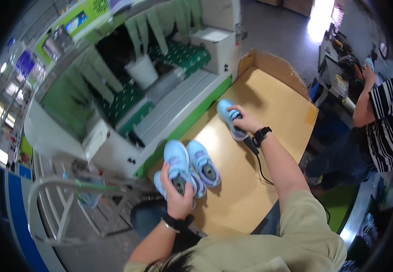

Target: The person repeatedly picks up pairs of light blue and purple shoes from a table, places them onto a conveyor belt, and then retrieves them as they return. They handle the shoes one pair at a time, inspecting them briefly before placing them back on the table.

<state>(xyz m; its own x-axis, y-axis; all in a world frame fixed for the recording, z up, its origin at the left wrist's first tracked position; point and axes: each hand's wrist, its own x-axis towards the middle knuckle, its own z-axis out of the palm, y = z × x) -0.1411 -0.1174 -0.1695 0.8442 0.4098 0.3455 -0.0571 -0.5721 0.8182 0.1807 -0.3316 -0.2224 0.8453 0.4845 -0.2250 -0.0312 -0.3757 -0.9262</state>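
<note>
A light blue sneaker [175, 154] is gripped by my left hand [179, 199], with fingers along one side and the thumb at the heel opening. Close on its right lies another light blue sneaker [199, 155], sole down on the tan board. Parts of further blue shoes show beside and under the one in my left hand, partly hidden by it. Farther off to the right, my right hand [247, 121] has its fingers closed round the opening of a light blue sneaker [226, 111]. That shoe points away from me at the machine's edge of the board.
A tan work board [246, 181] with a raised cardboard wall [275, 65] adjoins a machine with a green dotted belt [185, 56] and hanging strips. From my right wrist a black cable [262, 170] trails over the board. A person in a striped shirt [387, 122] works at right.
</note>
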